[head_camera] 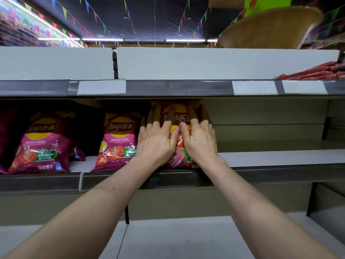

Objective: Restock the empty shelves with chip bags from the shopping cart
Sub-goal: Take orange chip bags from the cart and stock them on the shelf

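An orange-red Lay's chip bag (pixel 175 116) stands upright on the middle shelf (pixel 261 157), near its front edge. My left hand (pixel 155 141) lies flat against the bag's left half and my right hand (pixel 200 139) against its right half, fingers spread upward over the front. Both hands press on the bag; the fingertips are in the shadow under the upper shelf. To the left stand two pink tomato-flavour Lay's bags, one right beside my left hand (pixel 117 143) and one further left (pixel 41 144). The shopping cart is not in view.
The upper shelf (pixel 186 87) carries white price labels and flat red packets (pixel 313 72) at its right end. The middle shelf to the right of the bag is bare, and so is the bottom shelf (pixel 177 238). A brown hat brim (pixel 270 27) intrudes at top right.
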